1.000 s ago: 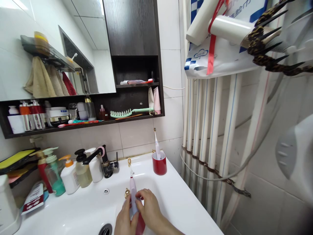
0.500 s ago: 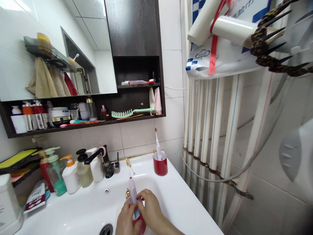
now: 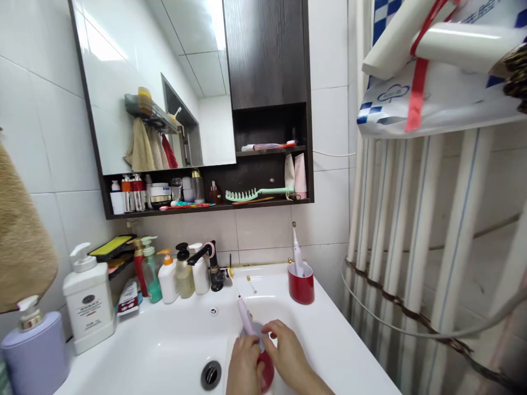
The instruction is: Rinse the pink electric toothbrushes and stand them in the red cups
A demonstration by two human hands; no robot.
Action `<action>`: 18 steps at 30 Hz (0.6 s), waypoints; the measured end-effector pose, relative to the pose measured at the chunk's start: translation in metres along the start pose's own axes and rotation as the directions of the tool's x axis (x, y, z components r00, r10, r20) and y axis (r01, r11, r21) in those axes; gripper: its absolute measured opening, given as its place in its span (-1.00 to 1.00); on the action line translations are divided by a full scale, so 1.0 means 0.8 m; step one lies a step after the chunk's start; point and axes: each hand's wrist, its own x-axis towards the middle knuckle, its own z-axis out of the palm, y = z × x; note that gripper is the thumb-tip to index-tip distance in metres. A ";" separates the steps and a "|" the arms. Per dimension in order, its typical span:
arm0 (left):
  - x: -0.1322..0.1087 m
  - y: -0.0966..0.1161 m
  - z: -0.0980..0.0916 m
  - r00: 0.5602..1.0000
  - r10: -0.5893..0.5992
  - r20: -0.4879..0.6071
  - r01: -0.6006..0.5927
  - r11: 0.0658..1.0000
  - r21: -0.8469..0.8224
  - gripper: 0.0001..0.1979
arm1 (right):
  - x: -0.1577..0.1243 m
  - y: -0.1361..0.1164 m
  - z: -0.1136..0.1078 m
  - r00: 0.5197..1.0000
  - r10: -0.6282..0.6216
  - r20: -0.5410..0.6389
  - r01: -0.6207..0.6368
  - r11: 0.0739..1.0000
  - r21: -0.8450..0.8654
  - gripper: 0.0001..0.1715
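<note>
Pump bottles (image 3: 167, 281) are lining the back of the sink (image 3: 341, 354), presumably for easy reach; the left hand (image 3: 244, 363) is holding the near red cup (image 3: 267, 373) over the basin, fingers bent about its side, likely steadying it; a lilac toothbrush (image 3: 246, 317) is leaning from that cup toward the faucet (image 3: 214, 270); the right hand (image 3: 289, 351) is resting opposite, angled inward, half-bent, its grip impossible to tell; a second red cup (image 3: 301, 287) is propping another toothbrush (image 3: 298, 258).

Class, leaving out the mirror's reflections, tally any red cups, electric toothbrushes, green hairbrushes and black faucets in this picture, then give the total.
Red cups: 2
Electric toothbrushes: 2
Green hairbrush: 1
Black faucet: 1
Total: 6
</note>
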 end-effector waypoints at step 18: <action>0.157 0.053 -0.027 0.991 0.119 0.058 -0.127 0.979 0.159 -0.74 | -0.013 0.041 -0.037 0.980 -0.197 0.000 0.196 0.976 -0.097 -0.79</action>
